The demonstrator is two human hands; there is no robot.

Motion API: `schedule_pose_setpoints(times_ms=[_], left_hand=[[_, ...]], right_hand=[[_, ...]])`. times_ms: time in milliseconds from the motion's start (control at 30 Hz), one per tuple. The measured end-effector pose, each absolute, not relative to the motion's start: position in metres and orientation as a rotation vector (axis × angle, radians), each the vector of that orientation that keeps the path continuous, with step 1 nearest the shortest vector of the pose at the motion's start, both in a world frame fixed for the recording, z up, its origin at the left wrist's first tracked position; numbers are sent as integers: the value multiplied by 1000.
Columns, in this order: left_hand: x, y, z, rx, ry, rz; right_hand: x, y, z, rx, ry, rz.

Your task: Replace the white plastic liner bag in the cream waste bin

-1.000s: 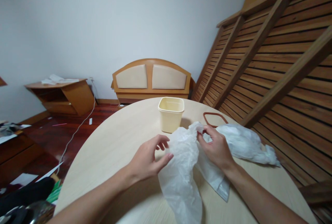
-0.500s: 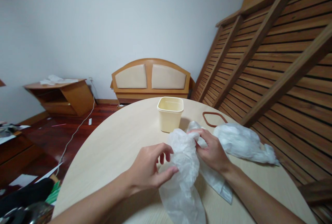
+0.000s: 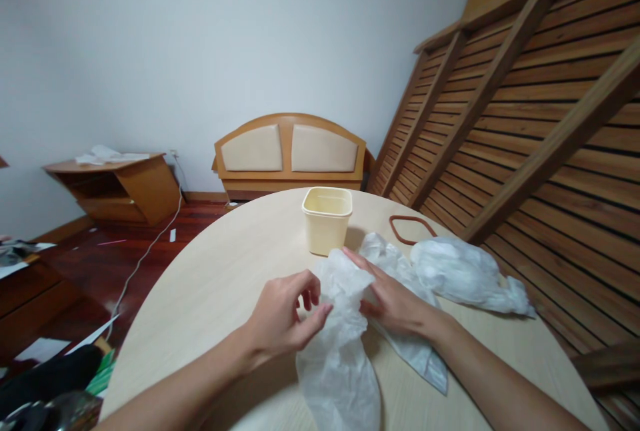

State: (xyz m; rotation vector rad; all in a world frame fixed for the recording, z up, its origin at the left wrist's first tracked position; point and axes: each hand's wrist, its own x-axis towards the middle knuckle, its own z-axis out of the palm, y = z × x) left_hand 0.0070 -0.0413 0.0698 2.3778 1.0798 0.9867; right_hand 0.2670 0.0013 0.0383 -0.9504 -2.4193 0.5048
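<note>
A thin, crumpled, whitish translucent plastic bag (image 3: 345, 338) stands bunched at its top in front of me, its lower part spreading toward the table's near edge. My right hand (image 3: 395, 301) grips its upper right side, index finger stretched along behind the top; the other fingertips are partly hidden by the plastic. My left hand (image 3: 287, 314) is at the bag's left side, fingers curled with a gap between thumb and forefinger, the tips at the bag's edge. Beyond the bag stands a pale yellow square plastic tub (image 3: 327, 228), open at the top.
Under and beside my right forearm lies a second flattened plastic bag (image 3: 420, 358). Farther right are a bulky filled white plastic bag (image 3: 470, 274) and a brown rounded-square ring (image 3: 413, 219). All rest on a round pale wooden table (image 3: 215, 264). Wooden slats (image 3: 500, 144) lean at the right.
My right hand has shifted left, its forefinger now extended along the bag's top instead of pinching it. The bag and my left hand have moved slightly left.
</note>
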Motion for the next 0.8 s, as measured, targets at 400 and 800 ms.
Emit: schedule_pose_setpoints(times_ms=[400, 800], left_hand=[[-6, -22, 66, 2395, 1401, 606], [-37, 19, 64, 1971, 1491, 1184]], right_hand=[[269, 4, 33, -1333, -2384, 549], [276, -15, 43, -1514, -2446, 91]])
